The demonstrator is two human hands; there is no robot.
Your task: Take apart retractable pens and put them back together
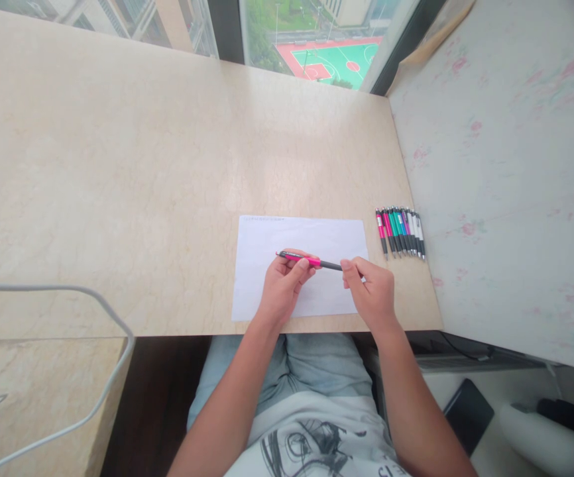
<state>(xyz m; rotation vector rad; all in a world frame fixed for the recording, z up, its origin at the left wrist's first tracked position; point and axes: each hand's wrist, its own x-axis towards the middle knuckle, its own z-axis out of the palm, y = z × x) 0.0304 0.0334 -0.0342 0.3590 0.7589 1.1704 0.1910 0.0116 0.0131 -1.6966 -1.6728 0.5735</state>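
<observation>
A pink ballpoint pen point(313, 261) with a black grip lies nearly level between my two hands, above a white sheet of paper point(299, 232). My left hand point(287, 281) is closed around its pink barrel, thumb on top, with the clip end sticking out to the left. At the black grip end, my right hand point(370, 288) pinches with thumb and fingers, which hide the tip. Small faint writing runs along the paper's top left edge. To the right of the paper, several pens point(400, 232) in pink, green, blue, purple and white lie side by side in a row.
The marble-patterned counter point(118, 165) ends at a flowered wall point(506, 185) on the right and a window point(317, 40) at the back. A grey-white cable point(113, 311) loops over the left side. Below right lies a dark flat object point(468, 414).
</observation>
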